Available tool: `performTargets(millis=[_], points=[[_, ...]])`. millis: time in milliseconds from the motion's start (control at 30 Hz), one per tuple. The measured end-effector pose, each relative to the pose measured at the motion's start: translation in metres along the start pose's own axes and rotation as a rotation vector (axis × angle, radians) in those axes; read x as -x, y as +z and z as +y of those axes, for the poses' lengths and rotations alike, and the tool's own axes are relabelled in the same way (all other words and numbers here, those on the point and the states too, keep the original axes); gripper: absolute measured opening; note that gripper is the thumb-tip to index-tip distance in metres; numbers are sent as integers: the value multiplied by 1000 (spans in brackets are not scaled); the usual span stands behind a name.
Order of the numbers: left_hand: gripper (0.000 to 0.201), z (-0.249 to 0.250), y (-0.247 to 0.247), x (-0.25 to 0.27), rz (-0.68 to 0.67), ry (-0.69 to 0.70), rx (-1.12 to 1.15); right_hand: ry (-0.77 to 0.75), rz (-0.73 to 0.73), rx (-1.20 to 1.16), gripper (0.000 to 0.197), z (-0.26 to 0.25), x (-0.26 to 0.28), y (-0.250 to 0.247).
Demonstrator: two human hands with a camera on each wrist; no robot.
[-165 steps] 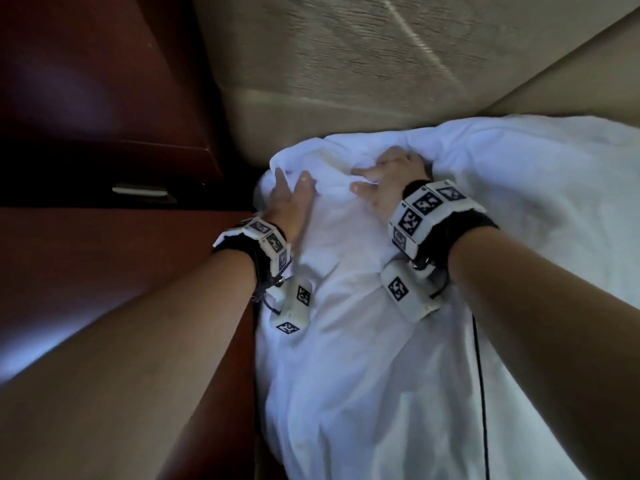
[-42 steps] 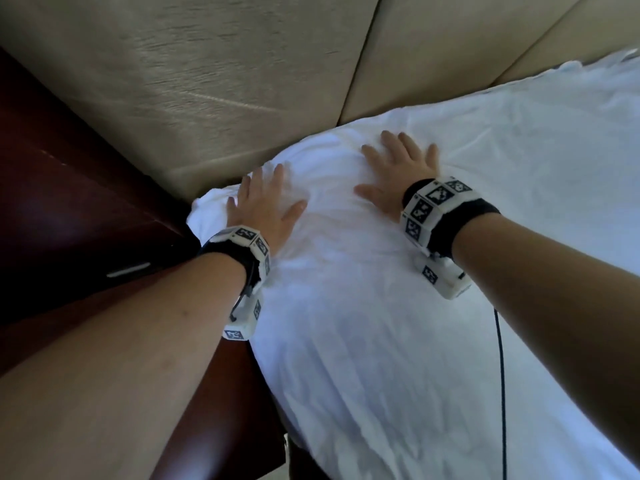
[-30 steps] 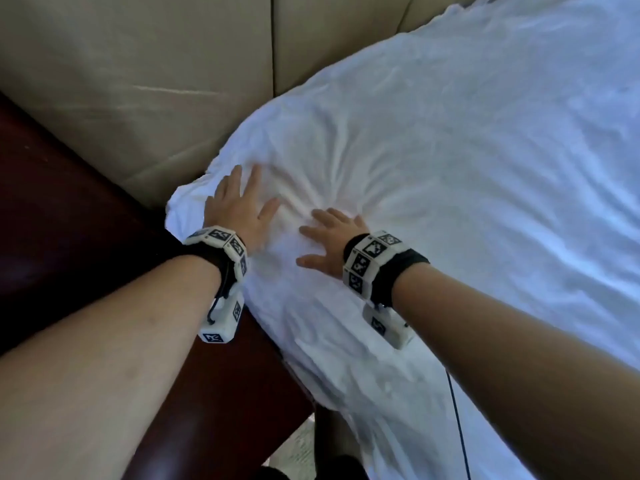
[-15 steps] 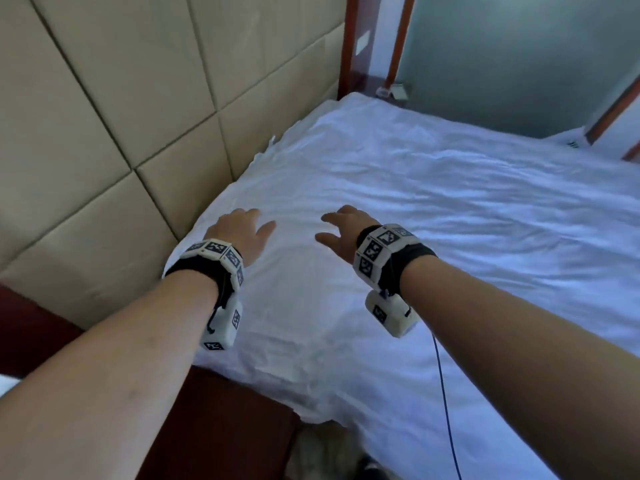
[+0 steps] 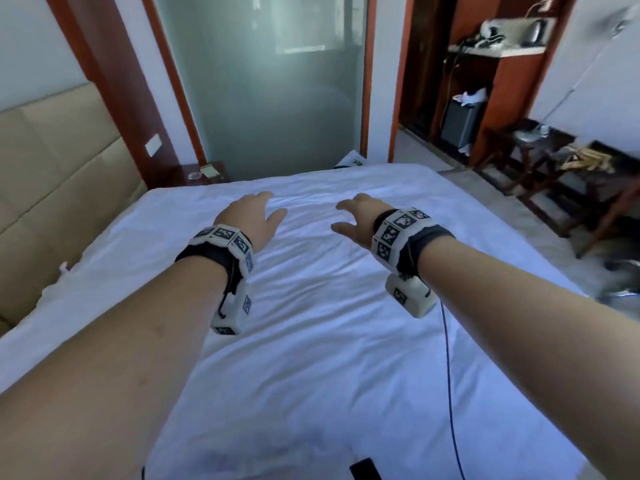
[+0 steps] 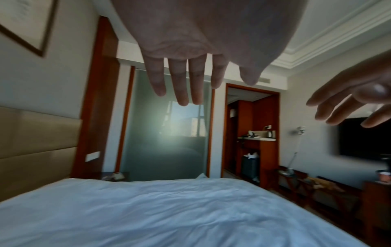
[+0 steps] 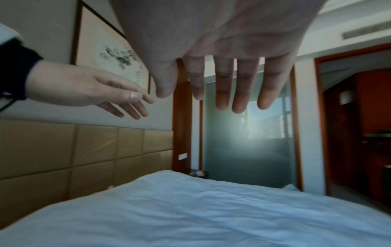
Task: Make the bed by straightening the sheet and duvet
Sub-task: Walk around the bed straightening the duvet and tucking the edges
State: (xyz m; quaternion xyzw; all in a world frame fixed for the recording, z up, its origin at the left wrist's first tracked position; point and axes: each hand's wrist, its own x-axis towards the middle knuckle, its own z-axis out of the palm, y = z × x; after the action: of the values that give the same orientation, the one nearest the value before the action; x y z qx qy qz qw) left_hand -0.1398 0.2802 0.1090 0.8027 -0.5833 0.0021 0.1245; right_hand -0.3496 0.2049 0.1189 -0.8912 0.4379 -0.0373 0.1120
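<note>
A white sheet covers the whole bed, lightly creased across its middle. My left hand hovers above the sheet, fingers straight and spread, holding nothing. Beside it my right hand is also raised off the sheet with loose straight fingers, empty. Each hand shows in the other's wrist view: the right hand, the left hand. No duvet is in sight.
A padded beige headboard runs along the bed's left side. A frosted glass panel stands beyond the far edge, with a small nightstand at the far left corner. Wooden luggage racks and a shelf unit fill the right.
Both hands have lifted off the sheet's near-left corner, where they were pressing it flat. My view has swung up from that corner to the whole bed and the room.
</note>
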Motion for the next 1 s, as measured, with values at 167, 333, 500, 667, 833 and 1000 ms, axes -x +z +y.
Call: performTargets(millis=[167,333,500,667,833,1000], points=[[61,174,28,-35,20,192,86,200,88,28,56,166,53,-55],[61,336,38,-70,-12,410,64,402,147,22,57,297,114,-105],[60,485,67,-95,-61,611,87,577,189,15,53,401,172,-135],[56,626,109,-116,-68,780,125,744,249,44,53,497,222,-151],[55,756,143,-127,-112,948,169,936,275,61,51,589,269,-173],[55,864,171,-119,-137,1028,134,1039,307,37,50,675,313,-188]])
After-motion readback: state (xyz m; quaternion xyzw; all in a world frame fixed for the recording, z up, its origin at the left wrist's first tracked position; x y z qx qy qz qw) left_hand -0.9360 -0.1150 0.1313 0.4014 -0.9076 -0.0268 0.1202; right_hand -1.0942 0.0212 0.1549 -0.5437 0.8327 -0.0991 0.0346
